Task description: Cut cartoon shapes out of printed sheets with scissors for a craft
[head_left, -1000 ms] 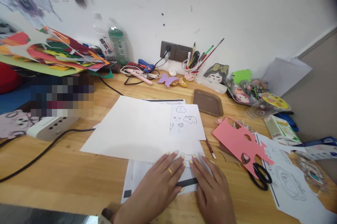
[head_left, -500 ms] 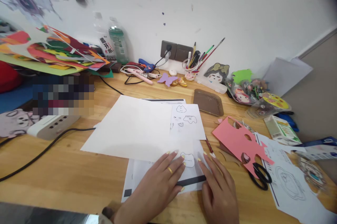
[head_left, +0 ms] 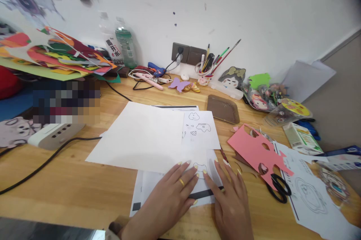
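Observation:
Both hands rest on stacked papers near the desk's front edge. My left hand (head_left: pixel 172 191) lies flat with fingers spread, its fingertips at the lower edge of a large blank white sheet (head_left: pixel 138 135). Beside it, my right hand (head_left: pixel 231 195) presses down, fingers apart, its index fingertip touching a small cat-like outline (head_left: pixel 199 168). Neither hand holds anything. A printed sheet (head_left: pixel 138 195) with a black bar shows under and between the hands. Above them, a smaller sheet with line drawings (head_left: pixel 201 138) overlaps the blank sheet's right side.
Right of the hands lie pink cut paper (head_left: pixel 251 150), black-handled scissors (head_left: pixel 282 189) and a drawn sheet (head_left: pixel 318 210). A brown tray (head_left: pixel 222 109) and pen cup (head_left: pixel 204 78) stand behind. At left are a power strip (head_left: pixel 56 131), black cable (head_left: pixel 53 157) and coloured paper pile (head_left: pixel 62 58).
My right hand has shifted slightly left, its index finger now over the cat-like outline. The left hand and papers look nearly the same.

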Demonstrator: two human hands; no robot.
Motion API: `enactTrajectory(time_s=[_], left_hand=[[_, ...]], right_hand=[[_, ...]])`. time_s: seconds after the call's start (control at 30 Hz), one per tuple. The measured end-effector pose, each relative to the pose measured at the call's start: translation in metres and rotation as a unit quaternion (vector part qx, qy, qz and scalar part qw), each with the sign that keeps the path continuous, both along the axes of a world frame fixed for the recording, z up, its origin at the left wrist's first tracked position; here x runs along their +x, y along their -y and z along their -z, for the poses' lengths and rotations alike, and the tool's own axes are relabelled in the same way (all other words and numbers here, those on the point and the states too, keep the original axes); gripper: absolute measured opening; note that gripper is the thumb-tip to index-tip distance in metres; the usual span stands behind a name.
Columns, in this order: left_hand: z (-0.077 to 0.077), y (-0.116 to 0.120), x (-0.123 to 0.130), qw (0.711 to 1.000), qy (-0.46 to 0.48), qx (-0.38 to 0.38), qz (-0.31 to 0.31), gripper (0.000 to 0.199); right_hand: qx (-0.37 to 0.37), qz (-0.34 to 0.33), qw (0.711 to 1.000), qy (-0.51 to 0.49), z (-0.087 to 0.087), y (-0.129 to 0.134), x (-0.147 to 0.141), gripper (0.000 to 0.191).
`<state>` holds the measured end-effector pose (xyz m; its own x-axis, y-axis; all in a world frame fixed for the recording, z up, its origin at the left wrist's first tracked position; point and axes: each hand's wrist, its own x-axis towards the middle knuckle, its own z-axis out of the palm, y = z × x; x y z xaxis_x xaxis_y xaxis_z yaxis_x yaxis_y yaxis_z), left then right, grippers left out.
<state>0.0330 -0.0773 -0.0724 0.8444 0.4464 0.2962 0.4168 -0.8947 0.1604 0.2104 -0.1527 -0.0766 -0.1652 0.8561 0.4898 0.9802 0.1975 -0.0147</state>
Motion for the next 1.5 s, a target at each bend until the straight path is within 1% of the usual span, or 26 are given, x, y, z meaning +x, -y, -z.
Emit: enactTrajectory(time_s=[0.13, 0.53, 0.83, 1.37, 1.5], left_hand=[[-0.0006, -0.0003, 0.0008, 1.000, -0.004, 0.005, -0.001, 0.038], [0.0006, 0.0009, 0.0003, 1.000, -0.009, 0.008, -0.008, 0.038], [0.0014, 0.0013, 0.0025, 1.000, -0.004, 0.016, -0.018, 0.039], [-0.0003, 0.0016, 0.0009, 1.000, 0.007, 0.006, -0.018, 0.038], [0.0000, 0.0012, 0.0016, 1.000, 0.004, 0.000, -0.017, 0.037]], right_hand=[[-0.002, -0.003, 1.000, 0.024, 0.0001, 0.0003, 0.0008, 0.042], [0.001, -0.010, 1.000, 0.020, -0.0018, -0.0014, 0.0010, 0.041], [0.007, 0.001, 1.000, 0.012, 0.0026, 0.0013, 0.0028, 0.043], [0.007, -0.003, 1.000, 0.015, 0.0031, 0.0002, 0.0042, 0.045], [0.010, -0.004, 1.000, 0.009, 0.0034, 0.0008, 0.0049, 0.043]])
